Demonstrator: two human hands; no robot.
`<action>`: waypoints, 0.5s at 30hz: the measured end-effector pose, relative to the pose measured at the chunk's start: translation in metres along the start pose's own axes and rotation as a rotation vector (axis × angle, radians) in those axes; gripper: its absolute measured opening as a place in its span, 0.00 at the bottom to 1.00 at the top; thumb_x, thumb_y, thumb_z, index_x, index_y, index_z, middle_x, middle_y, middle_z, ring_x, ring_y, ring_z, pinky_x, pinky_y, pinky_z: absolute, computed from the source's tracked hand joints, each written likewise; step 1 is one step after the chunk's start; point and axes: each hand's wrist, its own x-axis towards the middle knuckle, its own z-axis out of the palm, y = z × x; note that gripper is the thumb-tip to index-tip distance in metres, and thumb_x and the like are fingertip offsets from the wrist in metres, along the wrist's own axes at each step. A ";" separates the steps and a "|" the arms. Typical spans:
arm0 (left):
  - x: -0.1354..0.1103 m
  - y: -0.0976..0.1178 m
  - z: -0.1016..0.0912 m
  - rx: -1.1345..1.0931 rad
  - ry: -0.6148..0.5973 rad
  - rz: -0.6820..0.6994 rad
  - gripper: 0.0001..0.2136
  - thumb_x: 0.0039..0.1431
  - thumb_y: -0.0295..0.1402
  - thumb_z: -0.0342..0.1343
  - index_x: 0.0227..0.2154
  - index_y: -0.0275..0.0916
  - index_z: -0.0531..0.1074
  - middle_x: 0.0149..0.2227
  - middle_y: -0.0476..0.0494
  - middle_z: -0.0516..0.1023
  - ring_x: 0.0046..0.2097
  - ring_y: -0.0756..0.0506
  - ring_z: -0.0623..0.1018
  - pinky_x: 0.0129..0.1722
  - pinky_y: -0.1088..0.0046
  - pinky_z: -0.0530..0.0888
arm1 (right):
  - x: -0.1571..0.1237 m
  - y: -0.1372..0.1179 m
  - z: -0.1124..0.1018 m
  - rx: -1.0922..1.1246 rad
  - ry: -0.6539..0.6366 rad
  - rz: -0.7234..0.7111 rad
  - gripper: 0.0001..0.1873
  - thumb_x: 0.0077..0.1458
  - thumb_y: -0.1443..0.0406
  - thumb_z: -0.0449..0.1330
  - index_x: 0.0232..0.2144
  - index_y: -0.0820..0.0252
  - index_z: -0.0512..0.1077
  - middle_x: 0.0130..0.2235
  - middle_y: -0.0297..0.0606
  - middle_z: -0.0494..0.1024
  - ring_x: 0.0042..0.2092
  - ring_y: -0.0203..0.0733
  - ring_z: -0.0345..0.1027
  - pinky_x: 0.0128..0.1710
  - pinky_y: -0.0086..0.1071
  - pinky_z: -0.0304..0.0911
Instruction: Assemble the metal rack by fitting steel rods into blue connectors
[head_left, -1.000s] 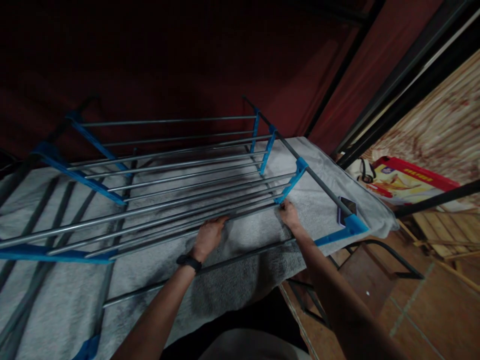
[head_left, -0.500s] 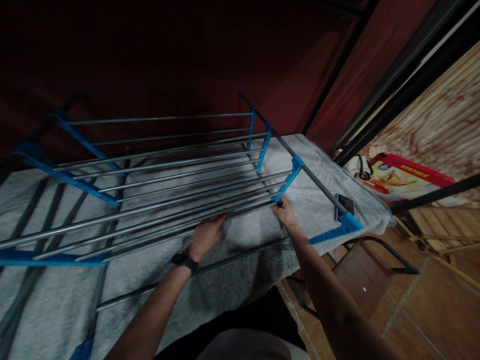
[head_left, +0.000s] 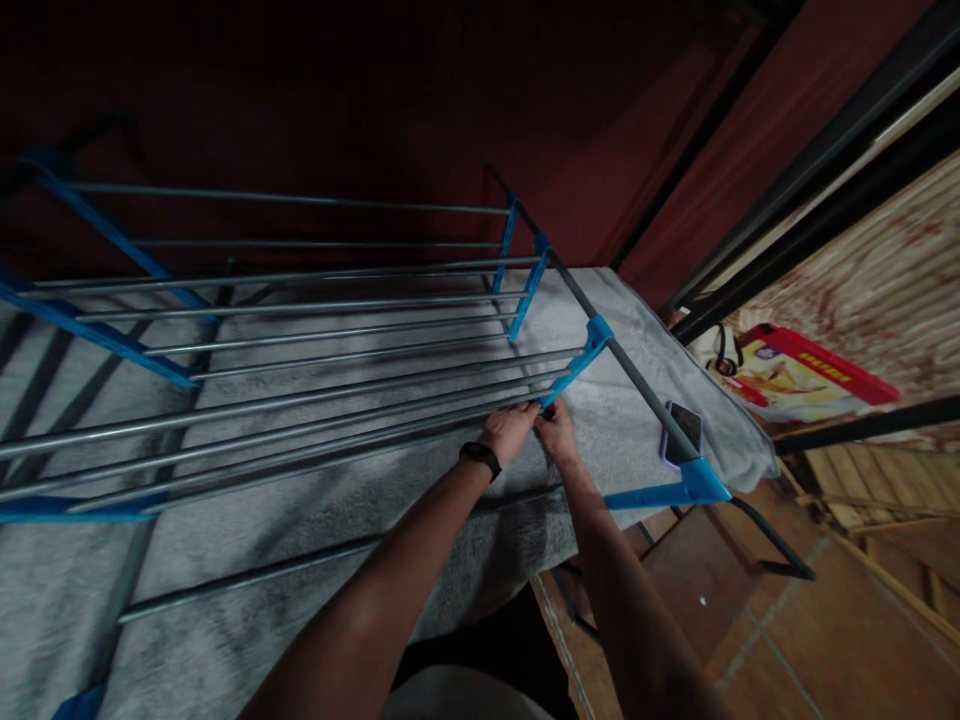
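Observation:
A rack of grey metal tubes (head_left: 322,395) joined by blue plastic brackets lies on a grey blanket. At the rack's right side, my left hand (head_left: 510,432), with a black band on its wrist, is closed round the end of the lowest tube where it meets a blue bracket (head_left: 571,372). Close beside it, my right hand (head_left: 556,432) pinches the lower end of that same bracket. The fingertips of both hands are partly hidden. Another blue corner bracket (head_left: 667,492) joins the frame's long side pole (head_left: 645,385) near my right forearm.
A phone (head_left: 681,435) lies on the blanket (head_left: 637,300) by the side pole. Beyond the blanket's right edge are a red and yellow box (head_left: 814,370) and a wooden slatted piece (head_left: 877,475). A dark red wall (head_left: 360,110) stands behind the rack.
My left hand has slid right along the lowest tube to its end, next to my right hand. My right hand stays at the bracket. The view has shifted a little to the right.

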 end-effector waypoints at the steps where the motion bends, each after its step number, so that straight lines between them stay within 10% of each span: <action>1: 0.002 -0.003 0.001 -0.022 -0.007 0.001 0.19 0.68 0.28 0.45 0.59 0.45 0.67 0.56 0.42 0.76 0.56 0.42 0.75 0.56 0.65 0.71 | 0.000 0.001 0.000 -0.005 0.004 0.001 0.19 0.48 0.63 0.57 0.45 0.57 0.70 0.40 0.36 0.77 0.44 0.42 0.68 0.49 0.36 0.65; 15: 0.012 -0.026 0.013 -0.216 -0.010 -0.071 0.21 0.67 0.29 0.48 0.61 0.45 0.67 0.62 0.43 0.71 0.62 0.41 0.71 0.63 0.59 0.67 | -0.005 0.002 0.004 -0.027 0.041 -0.007 0.20 0.53 0.62 0.53 0.48 0.58 0.69 0.47 0.40 0.76 0.47 0.43 0.68 0.52 0.38 0.64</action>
